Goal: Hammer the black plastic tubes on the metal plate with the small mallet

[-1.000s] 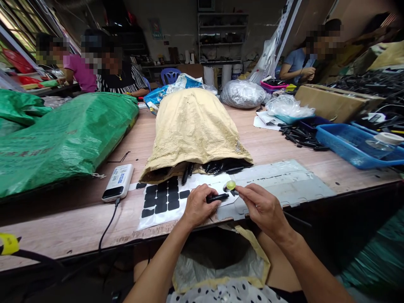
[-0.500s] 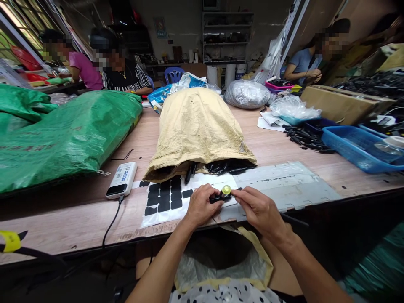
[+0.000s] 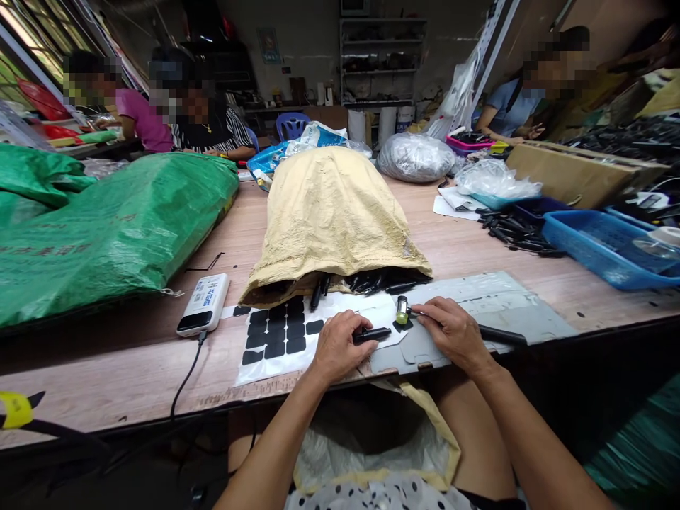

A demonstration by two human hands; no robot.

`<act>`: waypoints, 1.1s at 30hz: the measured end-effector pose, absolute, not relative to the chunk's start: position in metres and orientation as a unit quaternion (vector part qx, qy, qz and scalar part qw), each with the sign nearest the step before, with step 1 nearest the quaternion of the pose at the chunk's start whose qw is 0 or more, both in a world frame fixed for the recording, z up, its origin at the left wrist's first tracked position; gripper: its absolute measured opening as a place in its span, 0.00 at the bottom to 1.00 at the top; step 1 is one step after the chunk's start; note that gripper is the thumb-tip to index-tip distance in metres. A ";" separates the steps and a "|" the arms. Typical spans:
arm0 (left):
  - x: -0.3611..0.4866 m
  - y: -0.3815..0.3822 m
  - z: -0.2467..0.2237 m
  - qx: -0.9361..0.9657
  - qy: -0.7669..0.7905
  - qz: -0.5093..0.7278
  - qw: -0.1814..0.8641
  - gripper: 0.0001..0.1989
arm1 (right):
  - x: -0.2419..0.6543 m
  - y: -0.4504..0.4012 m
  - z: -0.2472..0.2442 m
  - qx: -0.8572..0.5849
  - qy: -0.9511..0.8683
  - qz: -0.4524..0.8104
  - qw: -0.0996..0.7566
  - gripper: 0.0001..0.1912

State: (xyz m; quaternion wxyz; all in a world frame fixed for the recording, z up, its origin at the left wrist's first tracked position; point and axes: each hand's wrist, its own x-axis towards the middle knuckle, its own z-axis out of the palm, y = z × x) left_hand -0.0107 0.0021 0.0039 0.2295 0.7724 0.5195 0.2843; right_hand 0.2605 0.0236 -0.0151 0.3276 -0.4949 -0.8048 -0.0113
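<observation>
Closed around a small black pen-like piece (image 3: 372, 335), my left hand (image 3: 338, 343) rests at the table's near edge. My right hand (image 3: 451, 331) grips a small hammer (image 3: 402, 312) with a yellow-green face. Its black handle sticks out to the right behind the hand. The hammer head is apart from the black piece, just to its right. Beside my left hand lies a white sheet of black stickers (image 3: 276, 329). A grey board (image 3: 494, 301) lies beneath my right hand. Black pieces (image 3: 380, 280) show in the mouth of a beige sack (image 3: 334, 212) beyond my hands.
A white power bank (image 3: 205, 304) with a cable lies left of the stickers, near a green sack (image 3: 117, 227). Blue trays (image 3: 595, 248) and loose black pieces (image 3: 518, 234) are at the right. An open sack (image 3: 446, 453) hangs below the table edge. Several people sit farther back.
My right hand has moved right with the hammer, whose head has swung away from the black piece and turned on its side. My left hand stays in place. The co-worker at right lowered their hands.
</observation>
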 end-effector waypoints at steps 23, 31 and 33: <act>-0.008 -0.094 0.002 0.801 0.446 0.043 0.398 0.10 | 0.260 0.022 -0.020 -0.516 -0.794 -0.033 0.319 0.12; -0.009 -0.111 -0.084 0.752 0.545 -0.063 0.366 0.21 | 0.259 0.021 -0.019 -0.516 -0.795 -0.039 0.318 0.12; -0.007 -0.107 -0.059 0.773 0.504 -0.052 0.381 0.21 | 0.259 0.021 -0.019 -0.515 -0.795 -0.041 0.318 0.12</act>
